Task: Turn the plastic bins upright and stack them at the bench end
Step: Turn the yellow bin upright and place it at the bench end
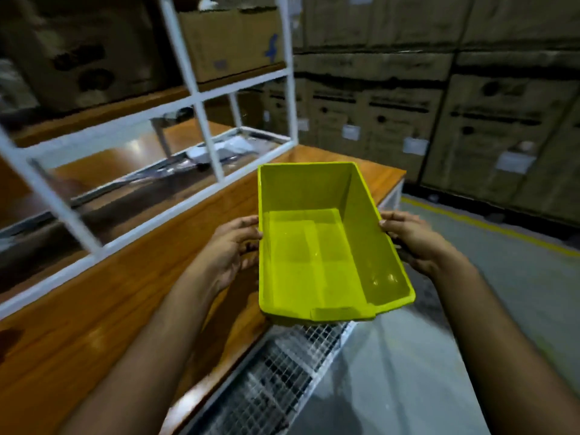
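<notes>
A yellow-green plastic bin (317, 246) is held upright in the air, its open top facing me and its inside empty. My left hand (233, 246) grips its left wall and my right hand (414, 238) grips its right wall. The bin hangs over the front edge of the wooden bench (94, 309), near the bench's far end (376, 177). No other bin is in view.
A white metal rack frame (201, 120) stands on the bench to the left, with cardboard boxes (232, 39) on its shelf. Stacked cartons (439, 105) form a wall behind. A wire mesh panel (282, 372) runs below the bench edge. Grey floor with a yellow line (486, 224) lies right.
</notes>
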`<action>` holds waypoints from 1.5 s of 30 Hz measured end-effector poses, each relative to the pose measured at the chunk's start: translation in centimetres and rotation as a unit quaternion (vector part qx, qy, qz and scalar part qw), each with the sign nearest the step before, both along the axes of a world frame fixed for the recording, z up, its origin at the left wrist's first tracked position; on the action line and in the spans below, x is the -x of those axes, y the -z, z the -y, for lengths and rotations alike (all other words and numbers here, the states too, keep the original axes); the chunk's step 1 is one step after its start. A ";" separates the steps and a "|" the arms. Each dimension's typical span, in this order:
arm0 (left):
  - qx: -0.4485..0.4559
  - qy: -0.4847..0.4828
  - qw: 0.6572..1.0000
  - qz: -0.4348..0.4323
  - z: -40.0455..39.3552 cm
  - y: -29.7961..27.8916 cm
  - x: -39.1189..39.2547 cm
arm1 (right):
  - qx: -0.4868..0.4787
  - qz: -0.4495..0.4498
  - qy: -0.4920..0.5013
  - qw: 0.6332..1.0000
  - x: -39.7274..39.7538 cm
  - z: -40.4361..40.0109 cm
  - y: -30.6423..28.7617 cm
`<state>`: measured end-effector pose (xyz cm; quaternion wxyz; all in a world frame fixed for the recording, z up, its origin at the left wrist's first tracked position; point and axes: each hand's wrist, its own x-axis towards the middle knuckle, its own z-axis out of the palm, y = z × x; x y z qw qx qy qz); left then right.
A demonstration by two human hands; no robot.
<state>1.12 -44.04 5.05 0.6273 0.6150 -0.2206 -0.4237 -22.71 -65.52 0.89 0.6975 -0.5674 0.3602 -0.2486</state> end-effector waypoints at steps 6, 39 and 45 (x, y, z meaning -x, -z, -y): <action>-0.009 0.091 0.996 -0.010 13.5 1.8 8.1 | 0.010 -0.021 0.078 0.997 11.9 8.1 0.5; 0.006 -0.183 0.982 -0.049 42.9 4.8 -1.2 | 0.113 -0.121 -0.126 0.978 -10.4 49.2 0.7; -0.006 -0.259 0.965 -0.039 43.8 5.3 -2.2 | 0.152 -0.100 -0.189 0.965 -16.3 51.4 1.4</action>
